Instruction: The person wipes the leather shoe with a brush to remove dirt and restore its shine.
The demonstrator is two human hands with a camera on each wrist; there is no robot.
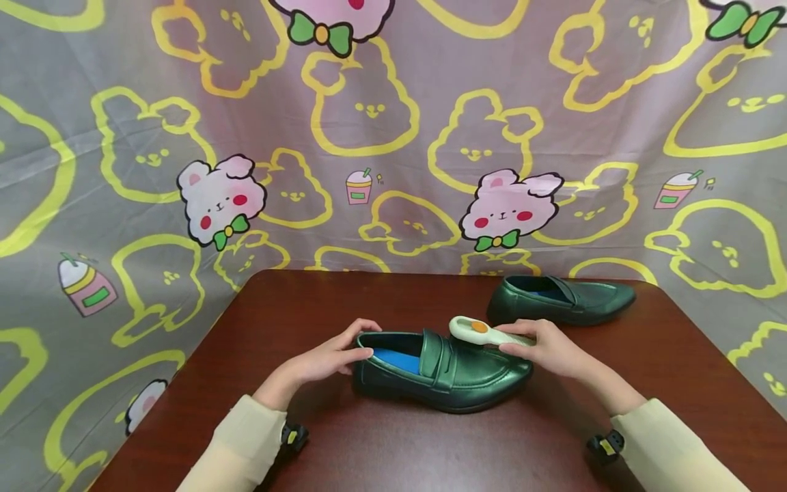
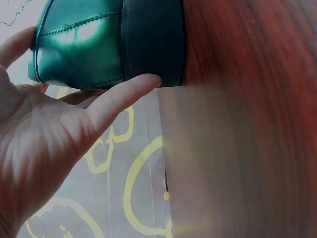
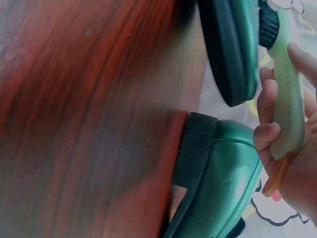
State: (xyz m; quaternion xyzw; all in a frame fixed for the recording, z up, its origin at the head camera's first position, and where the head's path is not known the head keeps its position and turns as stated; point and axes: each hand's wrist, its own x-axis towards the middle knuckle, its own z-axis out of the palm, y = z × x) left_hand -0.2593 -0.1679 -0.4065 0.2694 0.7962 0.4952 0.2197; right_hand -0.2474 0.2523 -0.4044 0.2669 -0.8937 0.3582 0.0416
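Fingers (image 1: 518, 350) of the right hand (image 1: 548, 347), head view first: they've got a neat pinch on a pale-green shoe brush (image 1: 486, 335), its head pointing left, out over the near green penny loafer (image 1: 470, 383). And that's the line that counts: brush lying nearly along the shoe, both long axes running mostly left to right, toe pointing right, just under that right hand. Left hand (image 1: 326, 357) is down at the other end, gripping the heel beside the blue insole (image 1: 396, 359). Second loafer (image 1: 541, 312) sits farther back on the table (image 1: 418, 451), beyond the right hand, toe also right.

Over to the left wrist: the near loafer's heel fills the top, fingers bracketing it, one stretched out to the heel block, another up by the rim. Looks like a steadying hold, the sole down on the table.

Now the right wrist: thumb on one side of the handle, fingers curled round the other, an orange strap (image 3: 278, 174) at its end. Dark bristles (image 3: 269, 27) are at the near loafer's upper, touching or just beside it; can't settle which. Second loafer's heel is close by the hand.
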